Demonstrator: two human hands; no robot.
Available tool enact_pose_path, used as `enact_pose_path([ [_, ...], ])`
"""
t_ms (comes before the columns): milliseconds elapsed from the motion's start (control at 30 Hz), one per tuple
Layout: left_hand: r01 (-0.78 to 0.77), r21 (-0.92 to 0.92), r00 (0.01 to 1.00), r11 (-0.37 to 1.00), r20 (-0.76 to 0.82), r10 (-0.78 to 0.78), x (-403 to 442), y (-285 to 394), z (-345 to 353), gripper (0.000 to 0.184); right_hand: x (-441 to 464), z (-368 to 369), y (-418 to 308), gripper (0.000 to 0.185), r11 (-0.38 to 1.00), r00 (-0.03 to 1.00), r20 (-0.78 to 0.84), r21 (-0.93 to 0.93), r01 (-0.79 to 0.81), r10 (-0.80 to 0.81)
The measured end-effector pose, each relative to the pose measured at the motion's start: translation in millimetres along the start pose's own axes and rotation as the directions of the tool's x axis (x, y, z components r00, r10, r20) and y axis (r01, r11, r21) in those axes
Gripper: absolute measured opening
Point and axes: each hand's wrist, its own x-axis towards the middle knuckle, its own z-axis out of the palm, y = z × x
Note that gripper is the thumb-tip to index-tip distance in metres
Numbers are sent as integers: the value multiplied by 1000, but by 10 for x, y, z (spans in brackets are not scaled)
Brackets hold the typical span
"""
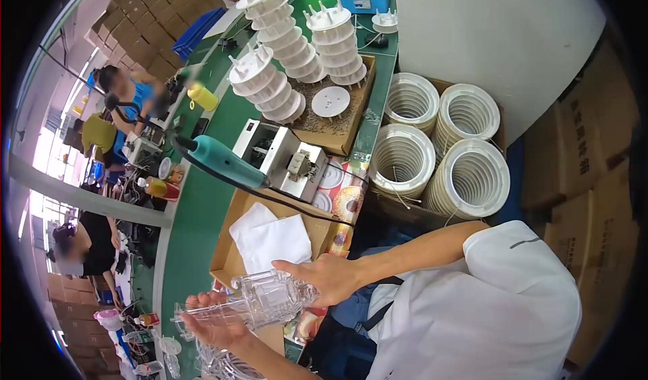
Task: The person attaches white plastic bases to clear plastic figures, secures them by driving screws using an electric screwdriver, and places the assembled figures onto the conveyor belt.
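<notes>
A clear plastic part (266, 300) with a wide ribbed body and a narrower tube is held between my two hands, above the front edge of the green bench. My right hand (332, 279) is closed round its wide end. Under the narrow end, my left hand (219, 322) holds the tube with curled fingers. More clear parts (229, 366) lie just below my left hand. White cloths (273, 238) rest in a cardboard tray (223, 252) beyond the held part. A teal electric screwdriver (226, 160) hangs over the bench, near a metal screw feeder (293, 164).
White discs (334, 39) stand in tall stacks in a cardboard tray (347, 120) at the back. Coiled white rings (469, 177) fill a box at the right. A yellow bottle (202, 96) stands on the green bench (185, 245). Two people work at the left.
</notes>
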Motion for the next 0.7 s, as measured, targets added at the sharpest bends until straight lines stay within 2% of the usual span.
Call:
enact_pose_path([
  [67, -26, 75, 998, 997, -52, 30, 60, 5, 103, 35, 8, -14, -28, 110, 1000, 1000, 12, -26, -17, 17],
  [133, -16, 132, 994, 991, -109, 30, 166, 121, 84, 35, 20, 29, -75, 102, 999, 993, -114, 42, 28, -23],
  [167, 4, 186, 986, 983, -163, 26, 213, 191, 81, 36, 28, -40, -141, 102, 999, 994, -107, 38, 26, -22],
  [200, -33, 215, 977, 976, -198, 77, 242, 283, 169, 39, 21, -162, -234, 89, 963, 925, -270, -114, 244, -266],
  [233, -32, 205, 975, 978, -208, 76, 291, 387, 131, 39, 18, -301, -271, 78, 860, 775, -379, -295, 417, -506],
  [300, -182, 66, 983, 981, -16, 184, 383, 563, -26, 41, -109, -815, -186, 41, 738, 634, -426, -564, 372, -645],
  [333, -185, 59, 982, 981, -28, 187, 370, 543, -14, 41, -114, -1114, -69, 24, 766, 623, -523, -610, 203, -581],
  [367, -262, 199, 960, 944, -44, 276, 368, 496, 50, 41, -119, -1414, 48, 9, 782, 604, -613, -623, 27, -509],
  [400, -328, 337, 930, 883, -46, 364, 361, 445, 118, 41, 1, -1690, 350, 3, 823, 588, -683, -565, -52, -432],
  [433, -332, 334, 928, 882, -52, 369, 357, 361, 161, 41, 60, -1966, 742, 7, 756, 625, -670, -626, -188, -400],
  [500, -434, 473, 897, 767, 154, 414, 410, 134, 194, 35, 121, -2367, 1340, 8, 590, 794, -537, -751, -296, -285],
  [533, -426, 475, 905, 770, 223, 362, 440, 69, 183, 30, 183, -2464, 1504, 8, 584, 795, -529, -759, -288, -295],
  [600, -408, 483, 913, 774, 217, 346, 448, -98, 220, 30, 257, -2545, 1622, 12, 432, 876, -482, -791, -433, -3],
  [633, -393, 491, 919, 778, 217, 328, 475, -180, 230, 31, 294, -2589, 1680, 12, 424, 878, -479, -797, -431, -8],
  [700, -372, 509, 928, 776, 237, 289, 512, -271, 217, 33, 415, -2578, 1698, 17, 338, 896, -431, -831, -441, 110],
])
